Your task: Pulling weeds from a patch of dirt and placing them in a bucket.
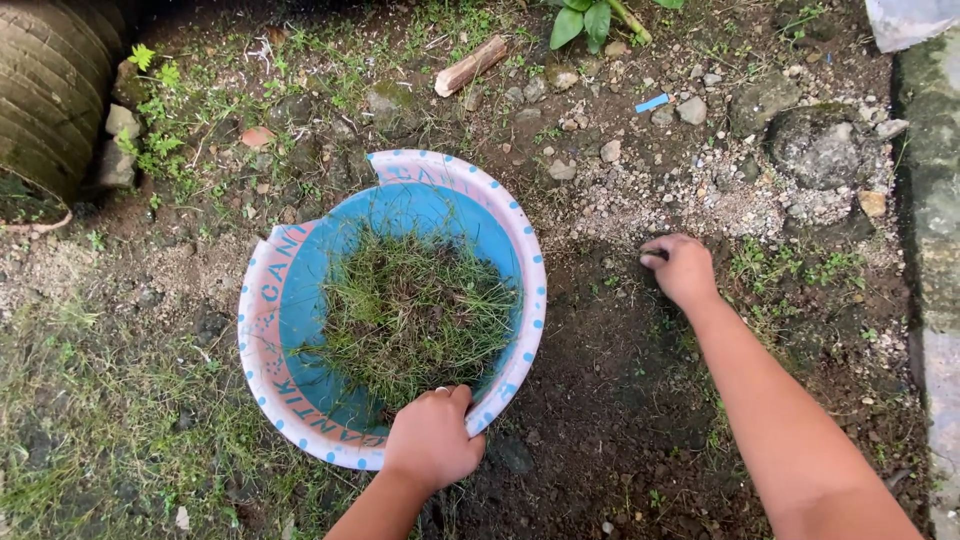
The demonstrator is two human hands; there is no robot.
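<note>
A round plastic basin [275, 300], blue inside with a pink dotted rim that is broken at the far left, sits on the ground. A heap of pulled grass and roots [412, 312] fills its middle. My left hand [432, 440] grips the basin's near rim, thumb inside. My right hand [680, 268] is stretched out to the right, fingers curled down onto the dark bare soil [600, 380] beside small weeds [790, 268]. Whether it holds anything is hidden by the fingers.
An old tyre [50, 95] stands at the upper left. Stones and gravel [700, 150], a large rock [815, 145] and a wood stick [470, 65] lie beyond the basin. A concrete edge [935, 250] runs down the right. Grass covers the lower left.
</note>
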